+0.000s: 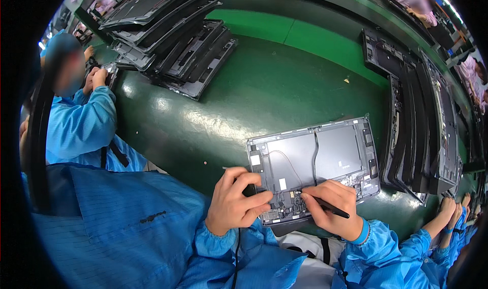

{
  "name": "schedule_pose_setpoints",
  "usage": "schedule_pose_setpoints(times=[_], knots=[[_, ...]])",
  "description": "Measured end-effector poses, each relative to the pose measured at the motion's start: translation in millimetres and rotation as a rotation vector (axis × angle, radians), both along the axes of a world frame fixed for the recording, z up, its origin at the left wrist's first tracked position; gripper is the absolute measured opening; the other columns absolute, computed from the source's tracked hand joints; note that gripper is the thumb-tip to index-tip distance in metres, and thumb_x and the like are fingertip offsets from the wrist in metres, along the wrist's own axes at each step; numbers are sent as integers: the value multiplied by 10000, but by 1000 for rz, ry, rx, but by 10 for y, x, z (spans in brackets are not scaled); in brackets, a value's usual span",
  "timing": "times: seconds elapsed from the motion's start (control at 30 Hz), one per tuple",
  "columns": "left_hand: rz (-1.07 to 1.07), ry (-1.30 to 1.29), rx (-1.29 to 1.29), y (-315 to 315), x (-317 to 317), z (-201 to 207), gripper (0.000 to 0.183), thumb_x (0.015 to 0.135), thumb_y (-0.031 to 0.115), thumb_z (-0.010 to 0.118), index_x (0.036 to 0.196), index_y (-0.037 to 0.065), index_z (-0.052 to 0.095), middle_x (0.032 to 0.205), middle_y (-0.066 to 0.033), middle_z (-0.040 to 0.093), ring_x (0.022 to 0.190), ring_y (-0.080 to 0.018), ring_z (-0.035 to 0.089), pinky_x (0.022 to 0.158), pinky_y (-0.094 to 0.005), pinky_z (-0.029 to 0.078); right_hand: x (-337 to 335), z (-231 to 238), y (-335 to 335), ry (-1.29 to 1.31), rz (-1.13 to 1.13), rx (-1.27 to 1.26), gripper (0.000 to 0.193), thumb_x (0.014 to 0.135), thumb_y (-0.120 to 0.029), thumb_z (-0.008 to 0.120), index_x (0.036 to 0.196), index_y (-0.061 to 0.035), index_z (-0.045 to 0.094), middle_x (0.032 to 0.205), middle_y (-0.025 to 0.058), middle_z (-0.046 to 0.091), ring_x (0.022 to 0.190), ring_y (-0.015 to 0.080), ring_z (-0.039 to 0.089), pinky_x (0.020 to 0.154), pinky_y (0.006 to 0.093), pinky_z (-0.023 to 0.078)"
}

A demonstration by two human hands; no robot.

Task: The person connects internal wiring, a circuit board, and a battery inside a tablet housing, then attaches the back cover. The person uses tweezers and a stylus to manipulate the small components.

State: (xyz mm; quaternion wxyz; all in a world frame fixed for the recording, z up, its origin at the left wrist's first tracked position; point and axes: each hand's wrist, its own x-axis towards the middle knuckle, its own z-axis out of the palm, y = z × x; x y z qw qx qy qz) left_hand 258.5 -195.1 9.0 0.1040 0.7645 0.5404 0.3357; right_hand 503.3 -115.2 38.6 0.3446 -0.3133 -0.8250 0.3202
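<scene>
Right grip point(335, 195) pinching a black pen-like tool point(338, 211) over an open grey device point(295, 159)
It lies beneath both grips on the green counter point(284, 85); cannot tell whether the curled left grip point(236, 200) clasps anything.

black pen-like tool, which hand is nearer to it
Right. The right hand grips the black pen-like tool; the left hand is off to its left, at the left end of the open device.
</scene>
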Motion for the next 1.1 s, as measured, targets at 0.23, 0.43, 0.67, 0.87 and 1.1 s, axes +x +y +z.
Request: schedule_pose_setpoints(times=[0.23,0.43,0.67,0.87,1.1], knots=[[-31,-95,-21,41,-11,33,184,794,288,779,902,139,779,1074,-55,621,1025,-330,530,841,-413,494,-3,194,116,33,108,-65,148,789,49,770,920,-1,724,784,109,700,620,254,644,555,338,508],[251,33,122,113,73,70,141,776,168,743,880,94,683,1202,-84,638,1239,-366,540,1053,-509,403,-472,229,480,-106,92,215,188,850,-57,761,1020,-22,689,880,111,692,761,303,656,632,395,536],[100,-9,93,183,-2,72,218,707,147,723,886,57,636,1189,-120,655,1219,-356,603,1020,-505,476,-604,4,621,-104,167,200,151,868,-42,720,1012,-24,680,903,120,661,841,336,650,713,414,545],[58,33,60,242,-6,141,205,706,137,713,881,59,641,1168,-110,666,1192,-352,605,976,-478,504,-518,-61,652,-79,189,160,220,844,1,702,1061,-22,680,914,140,653,844,362,645,726,431,533],[1,-158,20,370,-101,93,138,712,110,689,820,55,621,1097,-99,676,1067,-357,589,925,-462,502,-521,50,660,-33,249,87,215,785,52,677,992,-7,662,876,166,630,837,379,647,706,424,528]])
